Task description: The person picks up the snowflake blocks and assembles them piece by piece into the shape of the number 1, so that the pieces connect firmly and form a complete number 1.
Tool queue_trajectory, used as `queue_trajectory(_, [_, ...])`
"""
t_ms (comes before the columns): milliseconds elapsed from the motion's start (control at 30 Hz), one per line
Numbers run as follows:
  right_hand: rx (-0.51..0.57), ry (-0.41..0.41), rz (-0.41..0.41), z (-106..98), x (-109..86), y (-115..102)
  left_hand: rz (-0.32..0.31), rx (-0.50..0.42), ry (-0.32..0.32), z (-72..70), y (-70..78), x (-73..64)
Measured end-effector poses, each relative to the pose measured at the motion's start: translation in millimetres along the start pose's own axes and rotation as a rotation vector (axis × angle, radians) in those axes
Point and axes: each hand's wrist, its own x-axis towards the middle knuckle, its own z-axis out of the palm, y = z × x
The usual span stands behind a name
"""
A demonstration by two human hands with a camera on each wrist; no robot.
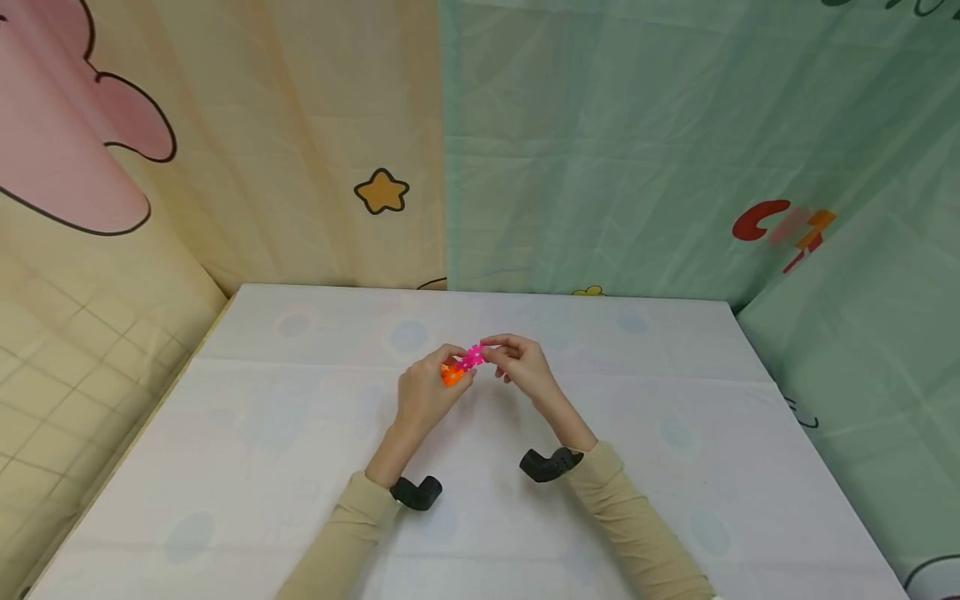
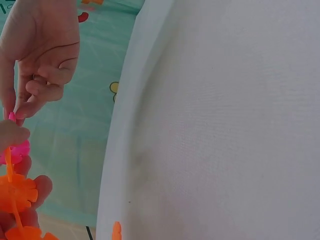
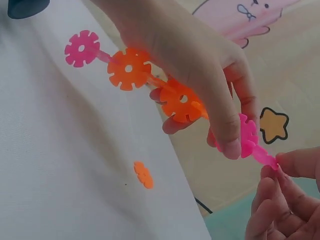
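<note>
A chain of notched plastic snowflake discs, pink and orange, runs between the two hands. My left hand grips the chain, its thumb and fingers round a pink disc and an orange disc. Another orange disc and a pink end disc stick out on the wrist side of that hand. With thumb and fingertips, my right hand pinches the pink disc at the other end, which is seen edge-on and joined to its neighbour.
One separate orange disc shows against the white tablecloth, near the table's edge in the right wrist view. Printed curtains stand behind and beside the table. Black wrist cameras sit at both cuffs.
</note>
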Motion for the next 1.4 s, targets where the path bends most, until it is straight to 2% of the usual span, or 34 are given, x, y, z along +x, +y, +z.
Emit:
queue_trajectory(233, [0.007,0.007,0.013,5.5,3.7,2.6,-0.056,0.014,0.007,-4.0,-3.4,-0.1])
queue_trajectory(467, [-0.006,-0.012,0.013,12.1,13.0,14.0,-0.118,-0.004,0.007,-10.9,-5.7,0.3])
queue_trajectory(633, [-0.078,-0.029,0.009,18.7,21.5,22.4,-0.158,0.002,0.017,-17.1,-9.1,0.8])
queue_trajectory(867, [-0.179,-0.105,-0.023,31.7,33.7,29.0,-0.139,0.019,0.074,-23.3,-17.6,3.1])
queue_trajectory(1133, [-0.266,-0.135,-0.005,46.5,40.1,28.6,-0.209,0.022,0.034,-33.6,-23.6,5.5])
queue_trajectory(1400, [-0.364,-0.149,0.009,58.1,43.4,27.9,-0.214,0.013,0.051,-38.1,-26.3,6.7])
